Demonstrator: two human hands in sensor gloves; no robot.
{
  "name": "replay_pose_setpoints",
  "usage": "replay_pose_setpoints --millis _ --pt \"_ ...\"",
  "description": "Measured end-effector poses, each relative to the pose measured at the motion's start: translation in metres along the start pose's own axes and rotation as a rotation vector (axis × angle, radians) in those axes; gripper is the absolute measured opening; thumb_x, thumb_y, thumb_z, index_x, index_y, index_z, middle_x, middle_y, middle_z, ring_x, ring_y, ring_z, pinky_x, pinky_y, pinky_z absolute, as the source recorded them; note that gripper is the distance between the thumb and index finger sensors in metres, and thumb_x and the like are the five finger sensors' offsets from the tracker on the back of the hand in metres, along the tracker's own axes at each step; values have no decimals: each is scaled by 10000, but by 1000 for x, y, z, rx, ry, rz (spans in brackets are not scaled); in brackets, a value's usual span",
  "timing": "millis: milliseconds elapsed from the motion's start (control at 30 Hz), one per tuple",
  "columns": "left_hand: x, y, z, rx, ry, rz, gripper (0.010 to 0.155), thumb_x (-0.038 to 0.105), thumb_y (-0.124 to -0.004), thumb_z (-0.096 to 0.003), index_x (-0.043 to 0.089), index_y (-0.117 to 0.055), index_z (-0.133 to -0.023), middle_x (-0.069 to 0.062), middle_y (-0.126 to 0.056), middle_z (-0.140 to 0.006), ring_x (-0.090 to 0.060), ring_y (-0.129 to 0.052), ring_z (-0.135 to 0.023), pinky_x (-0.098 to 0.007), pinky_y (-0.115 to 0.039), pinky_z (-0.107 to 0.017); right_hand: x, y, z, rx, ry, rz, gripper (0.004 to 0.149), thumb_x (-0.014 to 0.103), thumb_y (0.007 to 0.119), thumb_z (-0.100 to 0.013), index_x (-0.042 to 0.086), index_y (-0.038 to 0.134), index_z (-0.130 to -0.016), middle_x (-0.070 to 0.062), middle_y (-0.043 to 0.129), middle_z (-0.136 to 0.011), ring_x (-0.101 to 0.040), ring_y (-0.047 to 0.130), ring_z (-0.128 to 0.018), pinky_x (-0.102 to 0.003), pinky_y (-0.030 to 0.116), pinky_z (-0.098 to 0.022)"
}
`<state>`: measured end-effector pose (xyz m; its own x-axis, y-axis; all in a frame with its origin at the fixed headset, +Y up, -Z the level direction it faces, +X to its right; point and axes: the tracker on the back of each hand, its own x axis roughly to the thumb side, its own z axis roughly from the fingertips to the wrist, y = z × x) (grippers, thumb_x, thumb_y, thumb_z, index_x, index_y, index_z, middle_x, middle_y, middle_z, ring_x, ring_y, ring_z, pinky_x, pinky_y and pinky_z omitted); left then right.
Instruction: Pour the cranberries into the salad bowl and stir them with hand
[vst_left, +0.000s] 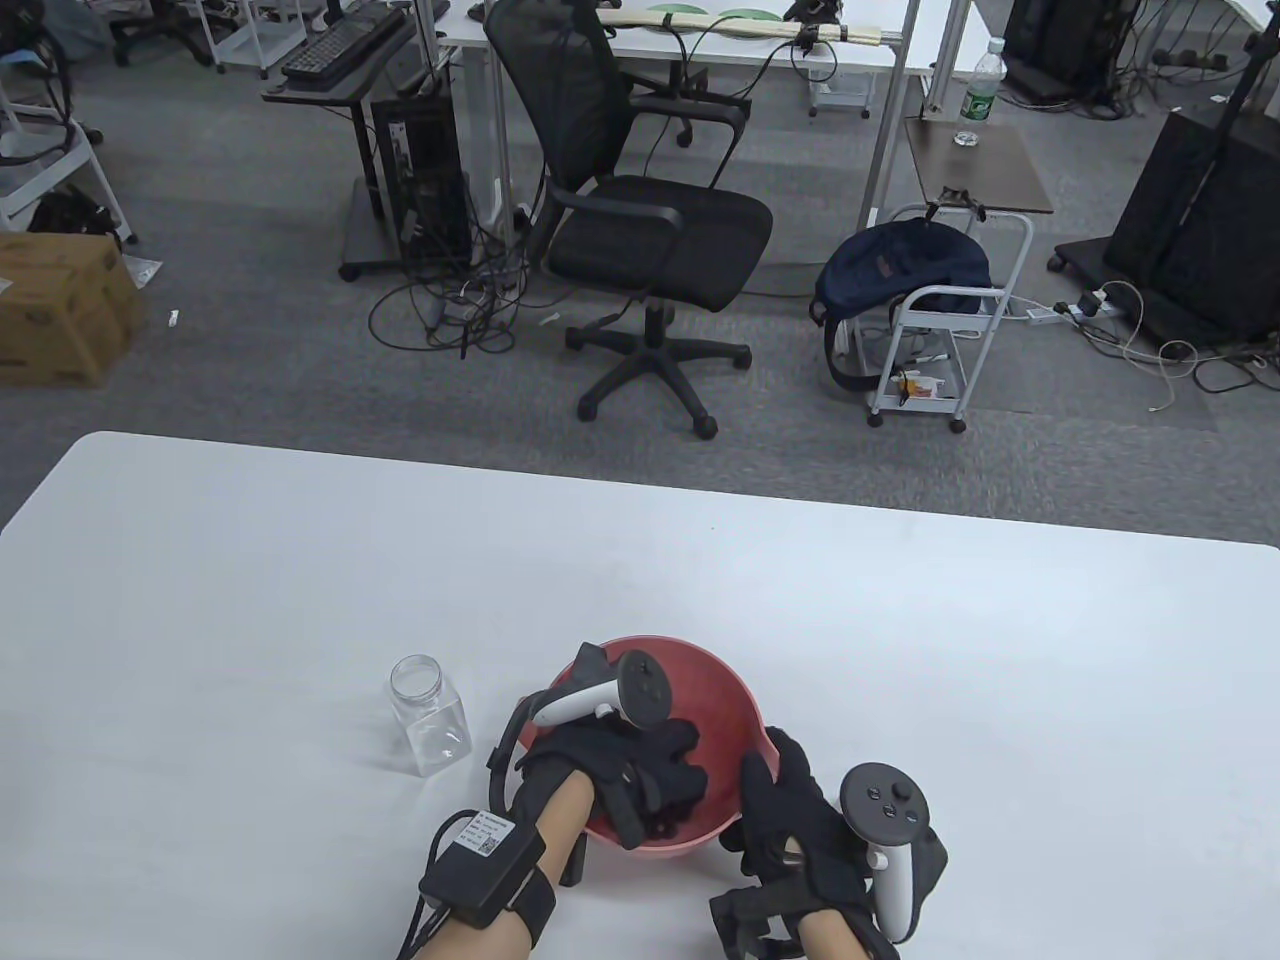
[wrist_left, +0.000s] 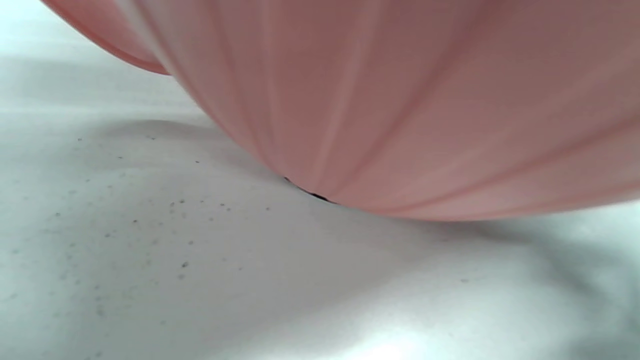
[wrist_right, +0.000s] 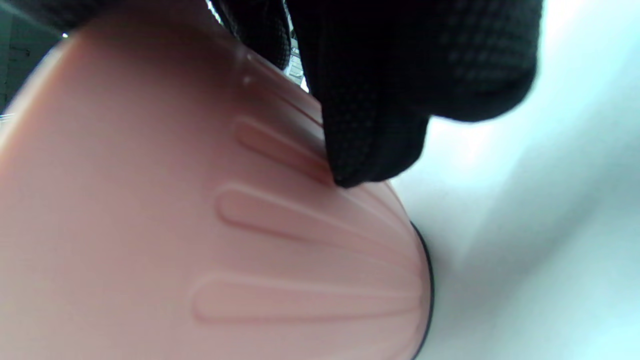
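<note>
- A pink salad bowl (vst_left: 735, 700) was seen standing on the white table (vst_left: 250, 600), near its front edge.
- The left hand (vst_left: 640, 765) was reached down inside the bowl, its gloved fingers bent toward the bottom; whether anything was pinched between them could not be told.
- The bowl's contents were hidden by that hand, so the cranberries could not be made out.
- The right hand (vst_left: 790, 815) was laid against the bowl's outer right wall, a thumb over the rim and the fingers (wrist_right: 370, 150) curled onto the ribbed side, so that the bowl was held.
- A clear plastic jar (vst_left: 430, 715) was stood upright just left of the bowl, apart from it, lidless and seemingly empty.
- In the left wrist view only the bowl's ribbed underside (wrist_left: 400, 100) and the speckled table surface were shown.
</note>
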<state>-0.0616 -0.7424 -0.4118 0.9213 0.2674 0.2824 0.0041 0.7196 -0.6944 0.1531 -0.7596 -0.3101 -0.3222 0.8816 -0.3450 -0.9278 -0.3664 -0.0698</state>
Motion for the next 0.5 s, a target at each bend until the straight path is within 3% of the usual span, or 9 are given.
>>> replay_pose_setpoints --millis 167,500 --pt "-1 0 1 7 49 -2 772 809 -558 -630 354 -360 -1221 11 -540 -1295 -272 -633 -1144 -402 -667 -816 0 0 0 1 3 -3 642 633 659 -508 285 533 -1032 -132 776 -994 -206 1017 -398 -269 910 -223" --pt "0 2 5 47 123 -60 666 805 -571 -637 379 -586 -1149 94 -870 -1085 -182 -941 -910 -253 -828 -685 0 0 0 3 3 -5 641 634 658 -508 286 534 -1032 -132 776 -993 -205 1017 -398 -269 910 -224"
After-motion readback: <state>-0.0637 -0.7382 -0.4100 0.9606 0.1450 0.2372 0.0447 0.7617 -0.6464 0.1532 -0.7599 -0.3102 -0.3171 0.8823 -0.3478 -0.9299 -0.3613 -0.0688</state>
